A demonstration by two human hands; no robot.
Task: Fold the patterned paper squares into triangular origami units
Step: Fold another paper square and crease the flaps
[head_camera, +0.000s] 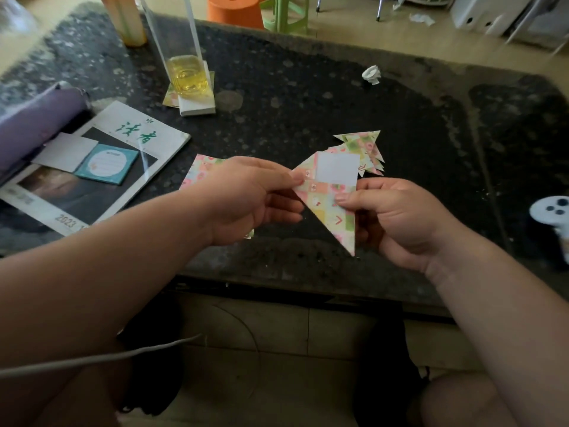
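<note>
Head view shows two hands holding one half-folded paper in the air, just above the near edge of the dark table. The left hand pinches the paper's left corner between thumb and first finger. The right hand pinches its right side, with the thumb on the patterned front and the other fingers curled behind.

The paper sits right between the two hands, so both are just as close to it. Its long slanted edge runs from the left fingertips down to a sharp tip that points toward the person. A white square flap sticks up on the far side, above both thumbs. That flap looks like the part to fold next, and the left fingers are nearest to its fold line.

Just beyond the held paper lies one pile of finished triangles. They overlap, so maybe five or six, but it is hard to count. One stack of flat squares lies on the table, partly hidden under the left hand.
</note>
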